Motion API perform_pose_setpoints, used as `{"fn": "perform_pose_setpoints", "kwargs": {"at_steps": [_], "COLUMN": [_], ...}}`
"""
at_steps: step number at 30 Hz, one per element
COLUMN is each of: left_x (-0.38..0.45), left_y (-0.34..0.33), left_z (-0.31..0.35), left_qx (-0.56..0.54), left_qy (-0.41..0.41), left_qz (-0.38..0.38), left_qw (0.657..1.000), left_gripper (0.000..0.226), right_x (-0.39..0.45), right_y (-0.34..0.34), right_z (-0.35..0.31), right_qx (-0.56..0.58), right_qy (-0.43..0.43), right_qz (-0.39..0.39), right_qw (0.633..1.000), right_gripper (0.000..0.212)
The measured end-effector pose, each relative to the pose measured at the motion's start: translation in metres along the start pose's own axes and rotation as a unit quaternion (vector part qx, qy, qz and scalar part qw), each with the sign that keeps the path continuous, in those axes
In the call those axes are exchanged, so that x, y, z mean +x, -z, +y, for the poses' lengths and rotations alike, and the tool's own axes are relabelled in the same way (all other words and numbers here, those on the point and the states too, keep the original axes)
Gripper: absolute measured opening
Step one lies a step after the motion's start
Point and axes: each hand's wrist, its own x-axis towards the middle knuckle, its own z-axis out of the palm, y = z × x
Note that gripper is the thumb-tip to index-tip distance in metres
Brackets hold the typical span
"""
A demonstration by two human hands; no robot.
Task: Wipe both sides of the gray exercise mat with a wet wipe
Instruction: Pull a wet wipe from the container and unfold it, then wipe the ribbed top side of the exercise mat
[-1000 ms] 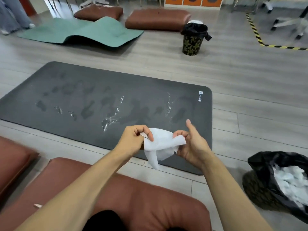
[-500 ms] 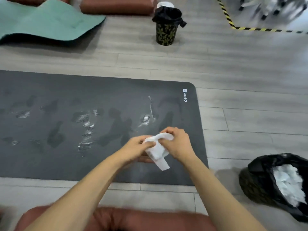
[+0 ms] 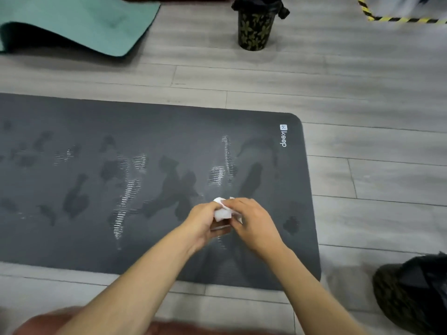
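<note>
Wet wipe (image 3: 222,212): we judge it light, limp, damp, bunched between our left hand (image 3: 204,222) and right hand (image 3: 252,220), both pinching it; gray exercise mat (image 3: 96,238) flat on floor beneath, soft, flexible, best lifted at its 3 o'clock edge.

Matt gray exercise mat (image 3: 96,213) of ribbed foam-like rubber, blotched with darker wet patches and glistening streaks, soft white wet wipe (image 3: 222,211) crumpled like damp cloth, pale wood-grain floor planks (image 3: 362,93) with low sheen, glossy black plastic bin liner (image 3: 420,279)
</note>
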Motion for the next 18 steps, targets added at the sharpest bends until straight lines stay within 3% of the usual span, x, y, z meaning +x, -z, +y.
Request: {"fn": "perform_pose_setpoints", "kwargs": {"at_steps": [5,9,13,18], "left_x": [0.06,0.114,0.162,0.26], "left_y": [-0.037,-0.046,-0.027,-0.013], "left_z": [-0.025,-0.041,-0.044,-0.026], "left_qx": [0.0,0.121,0.391,0.557], "left_qy": [-0.006,-0.073,-0.192,-0.332], "left_qz": [-0.005,0.044,0.073,0.091], "left_qw": [1.0,0.989,0.897,0.756], "left_gripper": [0.024,0.023,0.024,0.04], "right_x": [0.028,0.057,0.1,0.163], "right_y": [-0.003,0.004,-0.002,-0.023], "right_z": [0.075,0.155,0.225,0.302], "right_qx": [0.004,-0.041,-0.104,-0.147], "right_qy": [-0.018,-0.057,-0.073,-0.09], "right_qz": [0.029,0.126,0.173,0.256], "right_qw": [0.999,0.99,0.977,0.951], "right_gripper": [0.031,0.031,0.031,0.035]}}
